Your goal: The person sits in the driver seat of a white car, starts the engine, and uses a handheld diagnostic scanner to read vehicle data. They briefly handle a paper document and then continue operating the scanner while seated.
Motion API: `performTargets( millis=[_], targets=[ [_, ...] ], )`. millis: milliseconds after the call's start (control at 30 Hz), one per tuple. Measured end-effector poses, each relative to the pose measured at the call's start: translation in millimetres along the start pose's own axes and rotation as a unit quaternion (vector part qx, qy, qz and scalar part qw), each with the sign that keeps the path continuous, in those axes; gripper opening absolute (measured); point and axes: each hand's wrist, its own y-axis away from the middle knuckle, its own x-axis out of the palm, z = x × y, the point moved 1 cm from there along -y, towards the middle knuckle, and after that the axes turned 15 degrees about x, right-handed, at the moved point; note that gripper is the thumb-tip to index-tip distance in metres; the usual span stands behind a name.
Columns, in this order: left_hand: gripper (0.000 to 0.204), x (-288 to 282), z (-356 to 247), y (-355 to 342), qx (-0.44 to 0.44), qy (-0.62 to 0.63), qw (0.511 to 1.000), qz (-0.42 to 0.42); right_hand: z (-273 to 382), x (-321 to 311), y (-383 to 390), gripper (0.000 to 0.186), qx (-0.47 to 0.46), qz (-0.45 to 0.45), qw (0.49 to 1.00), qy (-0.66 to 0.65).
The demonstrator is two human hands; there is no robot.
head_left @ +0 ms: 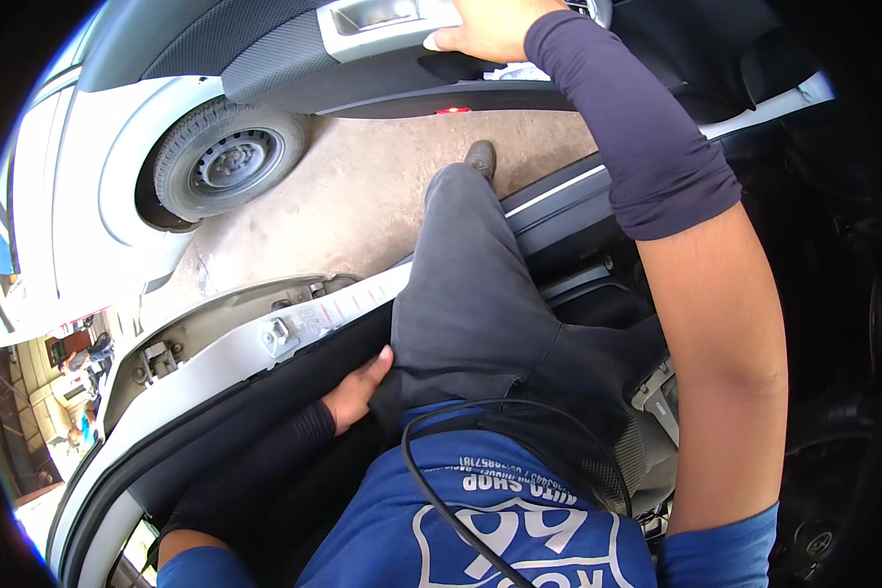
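Note:
At the top of the head view, my right hand [495, 27] grips the light grey armrest trim [377, 27] of the open car door [284, 59]. Its thumb lies along the trim's edge, while the picture's upper edge cuts off part of the hand. My left hand [358, 392] is low beside my left thigh [470, 284], next to the dark edge inside the door frame. One finger or thumb of it shows, pointing toward the thigh; the other fingers are hidden. Dark sleeves cover both forearms.
My left leg reaches over the door sill [559, 211] to a shoe [481, 157] on the concrete floor [363, 157]. A metal door striker [279, 336] sits on the white pillar. Another white vehicle's wheel [233, 157] stands outside. A black cable [412, 456] hangs across my lap.

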Motion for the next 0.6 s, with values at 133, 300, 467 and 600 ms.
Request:
performTargets(
  millis=[133, 300, 467, 600],
  targets=[
    [0.035, 17, -104, -9, 0.423, -0.128, 0.865, -0.238, -1, 1, -10, 0.059, -0.051, -0.041, 0.998, 0.025],
    [0.029, 39, -219, -50, 0.601, -0.088, 0.699, -0.377, -1, 1, -11, 0.062, -0.024, -0.052, 0.998, 0.029],
    [0.022, 73, -280, -71, 0.680, -0.005, 0.657, -0.326, -9, -14, 3, 0.062, 0.012, -0.029, 0.999, -0.028],
    [0.014, 76, -328, -86, 0.743, -0.020, 0.602, -0.292, 5, -42, 68, 0.051, 0.090, -0.031, 0.995, -0.018]
  ],
)
